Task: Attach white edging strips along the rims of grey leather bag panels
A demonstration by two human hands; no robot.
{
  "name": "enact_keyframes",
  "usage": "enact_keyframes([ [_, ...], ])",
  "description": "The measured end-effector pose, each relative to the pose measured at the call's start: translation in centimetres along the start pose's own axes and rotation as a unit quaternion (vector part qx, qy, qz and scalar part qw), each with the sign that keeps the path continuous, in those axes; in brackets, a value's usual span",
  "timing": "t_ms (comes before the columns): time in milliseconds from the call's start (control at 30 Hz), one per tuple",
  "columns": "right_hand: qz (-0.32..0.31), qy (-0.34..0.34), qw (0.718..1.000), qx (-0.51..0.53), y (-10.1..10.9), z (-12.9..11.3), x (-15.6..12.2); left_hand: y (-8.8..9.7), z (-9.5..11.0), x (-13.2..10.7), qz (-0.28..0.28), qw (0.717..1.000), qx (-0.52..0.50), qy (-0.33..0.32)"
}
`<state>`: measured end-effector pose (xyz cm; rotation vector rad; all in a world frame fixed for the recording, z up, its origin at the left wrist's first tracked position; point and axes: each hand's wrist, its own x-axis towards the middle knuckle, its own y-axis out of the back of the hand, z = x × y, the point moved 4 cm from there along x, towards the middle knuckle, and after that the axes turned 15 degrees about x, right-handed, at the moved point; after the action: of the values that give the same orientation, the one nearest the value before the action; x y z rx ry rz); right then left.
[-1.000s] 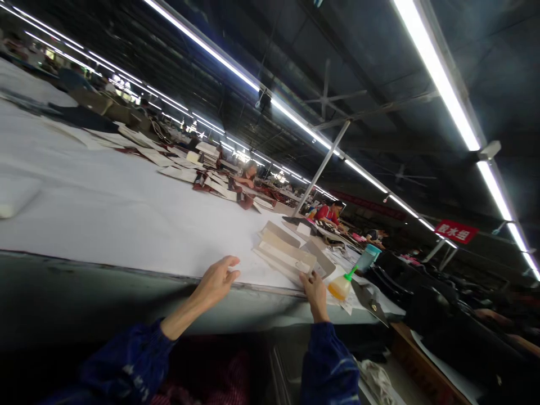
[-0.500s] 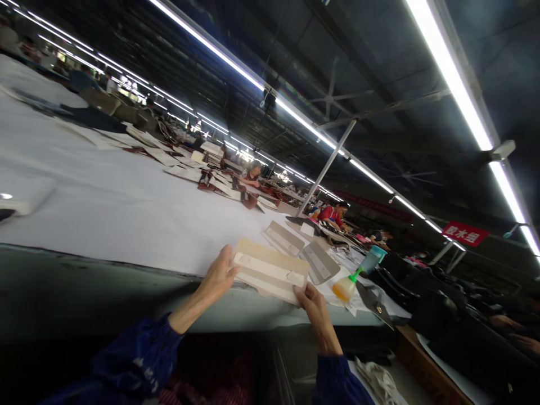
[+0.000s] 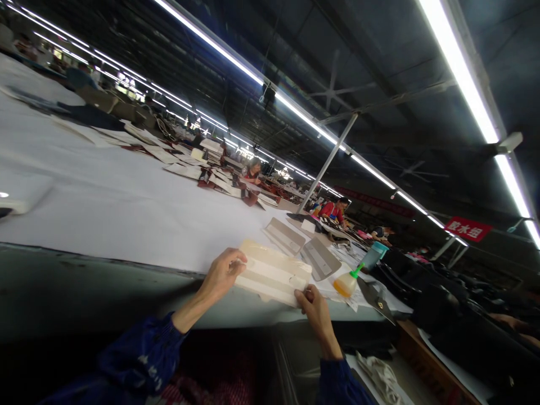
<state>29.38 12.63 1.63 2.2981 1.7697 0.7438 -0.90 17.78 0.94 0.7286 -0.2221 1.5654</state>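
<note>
A flat beige panel (image 3: 274, 271) with a paler strip along it is held over the near edge of the white table (image 3: 139, 219). My left hand (image 3: 225, 271) pinches its left end between thumb and fingers. At the lower right corner, my right hand (image 3: 313, 306) grips the panel with the thumb on top. Just beyond it, two similar grey-beige panels lie on the table: one panel (image 3: 286, 235) behind and another panel (image 3: 321, 260) to the right. A squeeze bottle (image 3: 346, 284) with a green nozzle and amber liquid stands right of my right hand.
A teal-topped clear container (image 3: 373, 256) and a dark flap with a metal fitting (image 3: 377, 304) are at the right. Piles of cut pieces (image 3: 185, 166) lie farther back. A metal pole (image 3: 327, 166) rises from the table. People (image 3: 333, 210) work beyond. Black bags (image 3: 455, 315) crowd the right side.
My left hand's fingers have shifted over the panel's left end, with the fingers now more curled. The panel has moved slightly right in view and both hands still hold it.
</note>
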Motion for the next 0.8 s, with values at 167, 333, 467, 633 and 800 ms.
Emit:
enact_keyframes([
  [167, -0.042, -0.016, 0.999, -0.026, 0.2, -0.4, -0.9, -0.6, 0.3, -0.5, -0.005, 0.999, 0.051, 0.004],
  [333, -0.016, -0.061, 0.989, -0.131, 4.4, 1.5, -1.9, -0.9, 0.9, -0.6, 0.018, 0.990, 0.131, 0.044],
  [467, -0.061, -0.100, 0.963, -0.243, 5.4, 3.5, -3.8, -0.9, 1.3, -0.7, 0.021, 0.987, 0.150, 0.051],
  [633, -0.124, -0.138, 0.925, -0.331, 1.3, 4.6, -6.6, -1.0, 1.0, -0.9, 0.019, 0.990, 0.139, 0.027],
  [800, -0.140, -0.134, 0.919, -0.343, 0.1, 5.1, -7.0, -0.8, 0.9, -1.1, 0.023, 0.994, 0.107, -0.018],
])
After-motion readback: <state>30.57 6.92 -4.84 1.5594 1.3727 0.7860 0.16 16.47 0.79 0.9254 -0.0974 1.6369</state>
